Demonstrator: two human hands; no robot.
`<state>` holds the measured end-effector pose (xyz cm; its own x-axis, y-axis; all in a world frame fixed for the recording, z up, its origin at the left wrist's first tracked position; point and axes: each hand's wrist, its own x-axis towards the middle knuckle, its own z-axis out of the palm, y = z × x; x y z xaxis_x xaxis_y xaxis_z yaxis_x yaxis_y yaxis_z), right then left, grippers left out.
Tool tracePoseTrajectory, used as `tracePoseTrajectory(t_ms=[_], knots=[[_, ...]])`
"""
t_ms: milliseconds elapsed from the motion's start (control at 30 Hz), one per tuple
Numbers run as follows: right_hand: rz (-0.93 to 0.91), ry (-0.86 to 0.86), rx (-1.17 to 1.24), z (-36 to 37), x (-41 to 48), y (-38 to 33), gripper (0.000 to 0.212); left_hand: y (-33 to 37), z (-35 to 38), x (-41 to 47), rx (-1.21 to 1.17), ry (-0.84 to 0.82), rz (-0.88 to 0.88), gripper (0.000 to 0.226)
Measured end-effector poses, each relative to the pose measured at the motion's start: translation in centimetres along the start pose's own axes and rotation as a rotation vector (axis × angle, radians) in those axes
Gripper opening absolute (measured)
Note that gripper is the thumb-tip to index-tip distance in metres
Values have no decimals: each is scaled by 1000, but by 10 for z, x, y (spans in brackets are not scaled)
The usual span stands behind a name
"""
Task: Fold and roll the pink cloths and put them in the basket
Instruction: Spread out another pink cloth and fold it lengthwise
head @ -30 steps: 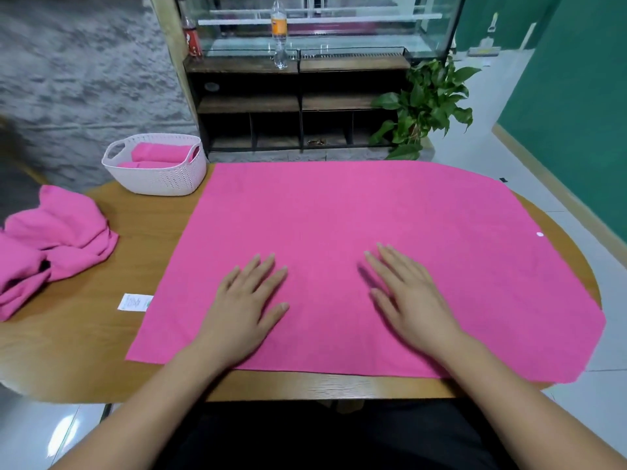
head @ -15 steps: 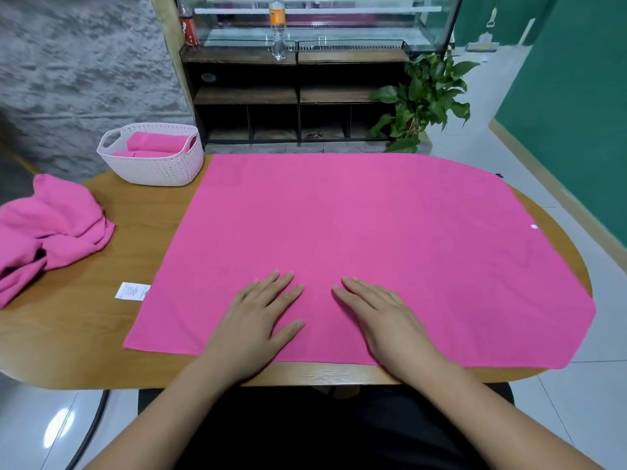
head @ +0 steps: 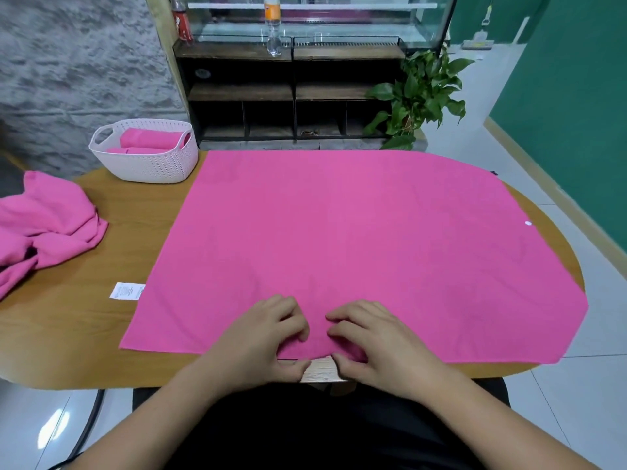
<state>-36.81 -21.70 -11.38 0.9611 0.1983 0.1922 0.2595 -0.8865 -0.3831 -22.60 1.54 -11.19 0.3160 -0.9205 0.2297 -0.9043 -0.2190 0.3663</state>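
A large pink cloth point(head: 356, 239) lies spread flat over the wooden table point(head: 78, 327), its right end hanging past the table's edge. My left hand point(head: 261, 337) and my right hand point(head: 369, 340) sit side by side at the middle of the cloth's near edge. Both pinch that edge, fingers curled on top and thumbs under it, and the edge is lifted slightly off the table there. A white perforated basket point(head: 149, 164) stands at the far left of the table with rolled pink cloths point(head: 149, 139) inside. A heap of crumpled pink cloths point(head: 44, 225) lies at the left edge.
A small white care label point(head: 127, 291) sticks out at the cloth's left side. Behind the table stand a dark shelf unit point(head: 288, 93) with bottles on top and a potted green plant point(head: 417, 93). White floor tiles lie to the right.
Both hands slid back from the middle of the cloth to its near edge, moved closer together, and went from flat palms to pinching the edge, lifting it a little.
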Motion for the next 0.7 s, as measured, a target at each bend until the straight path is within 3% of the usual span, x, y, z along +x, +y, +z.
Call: tracePoseTrajectory(t_ms=[67,233,367,500,700], knots=[[14,-14,-16,-3,2,-2,29,2,-2,-1,52,-58,-12,25],[34,-57,-64,-9,6,1,49,-9,-9,-4,115,-123,-139,45],[131,-19,-106,-16,4,12,31,-25,-24,-10,65,-47,-281,36],[239,51,-59,-28,0,31,23,-47,-35,-16,115,98,-436,41],[420,160,90,-54,3,42,6,-50,-47,-12,-159,224,-596,31]])
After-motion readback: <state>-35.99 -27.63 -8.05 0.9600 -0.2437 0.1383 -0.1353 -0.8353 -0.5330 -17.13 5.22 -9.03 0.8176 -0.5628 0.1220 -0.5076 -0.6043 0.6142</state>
